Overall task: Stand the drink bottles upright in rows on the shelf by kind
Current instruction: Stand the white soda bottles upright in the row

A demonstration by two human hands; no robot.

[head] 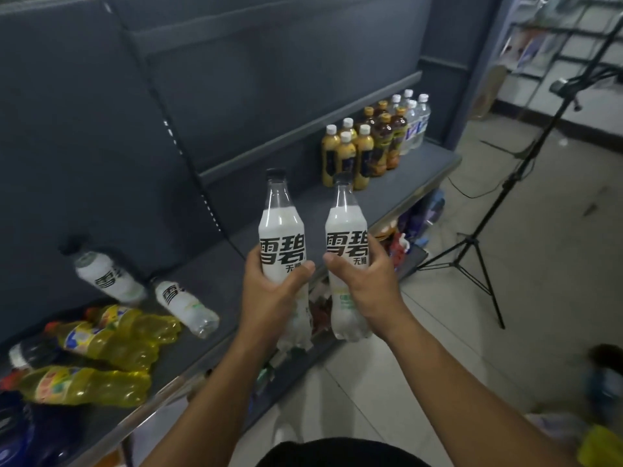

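My left hand [269, 291] grips a white soda bottle [281, 230] with a black cap, held upright above the grey shelf [397, 183]. My right hand [364, 281] grips a second identical white bottle [345, 224] beside it. Two more white bottles [108, 278] [185, 305] lie on their sides at the shelf's left. Yellow drink bottles [111, 338] with red caps lie in a heap at the near left. At the shelf's far end stand rows of orange-yellow bottles [347, 156], dark tea bottles [384, 139] and clear water bottles [416, 123].
A dark-capped bottle [27, 355] and blue items [30, 433] lie at the near left. A lower shelf holds colourful packets [401, 237]. A black tripod [478, 244] stands on the tiled floor to the right. A black cable [202, 183] runs down the shelf's back panel.
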